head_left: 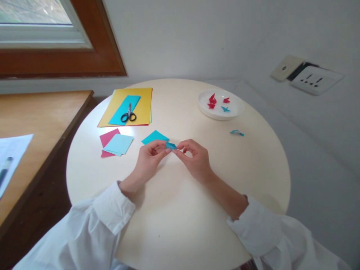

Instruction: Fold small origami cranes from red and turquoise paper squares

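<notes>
Both of my hands pinch one small folded piece of blue paper over the middle of the round cream table. My left hand grips its left end with fingertips closed. My right hand grips its right end in a pinch. A flat blue paper square lies just behind my left hand.
Black-handled scissors lie on a blue sheet atop yellow paper at the back left. Pale blue paper over pink paper lies beside them. A white plate holds small red and blue folded figures. A blue folded scrap lies right. A wooden desk stands left.
</notes>
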